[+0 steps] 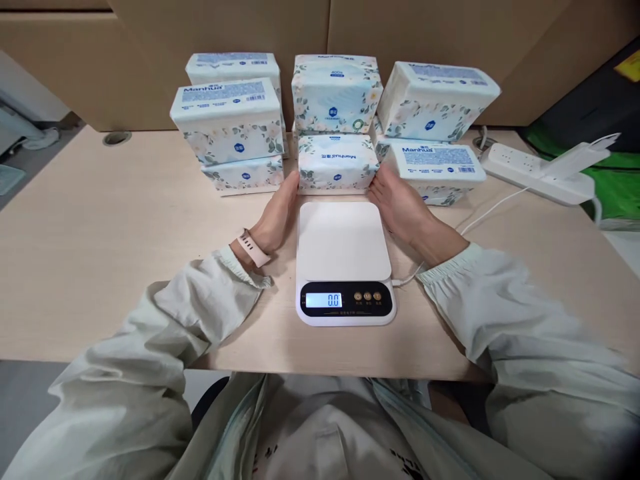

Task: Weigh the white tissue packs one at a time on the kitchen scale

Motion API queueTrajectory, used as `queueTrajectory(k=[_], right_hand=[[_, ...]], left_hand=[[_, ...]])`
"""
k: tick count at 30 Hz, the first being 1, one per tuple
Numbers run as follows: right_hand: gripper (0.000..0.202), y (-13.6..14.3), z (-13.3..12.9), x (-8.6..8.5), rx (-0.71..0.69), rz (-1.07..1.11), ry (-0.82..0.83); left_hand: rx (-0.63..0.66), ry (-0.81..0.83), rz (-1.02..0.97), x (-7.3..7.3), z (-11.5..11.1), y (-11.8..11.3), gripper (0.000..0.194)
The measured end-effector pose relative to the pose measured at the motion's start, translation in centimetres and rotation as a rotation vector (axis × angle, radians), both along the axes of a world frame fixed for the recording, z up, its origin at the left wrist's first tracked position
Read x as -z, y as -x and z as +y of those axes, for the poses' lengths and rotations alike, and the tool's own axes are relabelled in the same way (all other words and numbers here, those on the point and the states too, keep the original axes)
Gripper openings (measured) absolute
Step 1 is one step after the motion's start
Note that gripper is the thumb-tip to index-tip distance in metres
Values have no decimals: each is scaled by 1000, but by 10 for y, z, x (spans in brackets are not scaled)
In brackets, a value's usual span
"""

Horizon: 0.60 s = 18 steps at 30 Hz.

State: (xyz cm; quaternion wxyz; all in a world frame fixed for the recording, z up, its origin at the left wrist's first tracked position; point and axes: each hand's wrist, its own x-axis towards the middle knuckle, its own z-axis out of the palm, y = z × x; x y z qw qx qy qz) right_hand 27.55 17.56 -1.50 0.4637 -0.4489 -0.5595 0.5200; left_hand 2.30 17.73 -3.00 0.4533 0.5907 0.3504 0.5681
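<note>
A floral tissue pack [338, 165] lies low in the middle of the table, just behind a white digital scale [345, 241]. My left hand [278, 219] presses on the pack's left end, and my right hand [404, 208] grips its right end; some fingertips are hidden behind it. The scale's lit display reads 0.0, and nothing rests on its plate. Behind the held pack, another tissue pack [335, 93] sits higher up. Stacked packs [227, 123] stand close by on the left, and more packs [436, 167] on the right, near my right hand.
A white power strip [540, 175] with a plugged-in adapter lies at the right. A white cable [493, 200] runs from there to the scale's right side. Brown cardboard panels [210, 33] rise behind the packs. A cable hole [117, 138] is at the table's back left.
</note>
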Motion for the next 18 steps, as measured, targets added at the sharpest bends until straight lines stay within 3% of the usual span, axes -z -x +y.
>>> queueTrajectory(k=[3,7,9,11,13,16,18], right_hand=[[75,-3,-20,-22,4,-36,-45],[69,-13,-74,-64,-12,-66,-137],[64,-19,-102,-71,-17,-71,-161],[61,-24,-126,-62,-13,-70,-170],[62,-29,-144,-42,-28,-56,-165],[64,-33,-158,-11,-67,-29,-153],[62,-33,-161,-1,-61,-43,-179]], left_hand=[[154,86,43,-18,-21,0,51],[179,41,120,-47,-72,6,50],[161,-13,160,-58,-101,11,49],[122,-54,174,-62,-127,17,51],[89,-54,191,-58,-145,23,54],[89,-31,268,-44,-157,29,53],[90,-25,279,-35,-158,29,52]])
